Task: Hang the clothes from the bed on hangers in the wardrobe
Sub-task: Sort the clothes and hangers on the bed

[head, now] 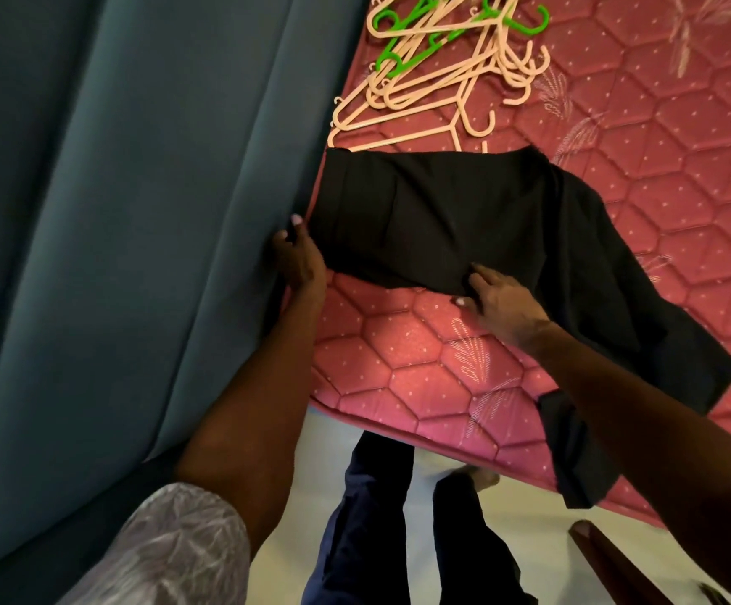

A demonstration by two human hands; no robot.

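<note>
A black garment (464, 220) lies folded over on the pink quilted mattress (398, 342), one part trailing off toward the bed's near right edge. My left hand (300, 255) grips its left edge beside the curtain. My right hand (499, 303) pinches the garment's lower edge near the middle. Beyond the garment lies a pile of peach plastic hangers (438, 76) with a few green hangers (403, 45) mixed in. No wardrobe is in view.
A teal curtain (114, 211) hangs along the left, right against the mattress edge. Below the bed are pale floor (311, 495), my dark trouser legs (376, 517) and a bare foot. A brown wooden piece (603, 556) shows at the bottom right.
</note>
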